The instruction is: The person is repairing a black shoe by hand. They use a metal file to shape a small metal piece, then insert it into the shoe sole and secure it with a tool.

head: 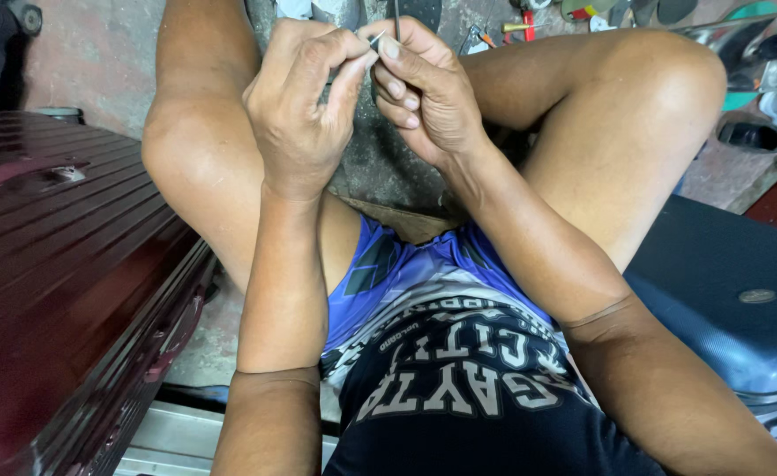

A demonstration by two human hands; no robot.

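Seen from the head camera, the person sits with knees spread and both hands raised together between them, above a patch of grey concrete floor [380,167]. The left hand [305,101] has its grip narrow, thumb and forefinger pinched onto a thin metal pin [377,38], a small pale sliver whose tip shows just above the fingertips. The right hand [428,88] touches the left at the fingertips, its grip also closed, the thumb and forefinger pressed round a thin dark rod [396,18] that rises straight up out of the top of the picture; its other fingers curl loosely below. The pin lies between the two hands, just left of the rod and touching or nearly touching it; which cannot be told. To the left of the hands, well apart from them, a ribbed maroon suitcase [62,273] lies flat, its side running along the person's left leg. To the right of the hands, beyond the right knee, a dark blue hard-shell suitcase [724,300] lies with a small round badge on its face. Above the hands, on the floor, a scatter of small tools and parts [530,22] with red and orange handles is partly in view.
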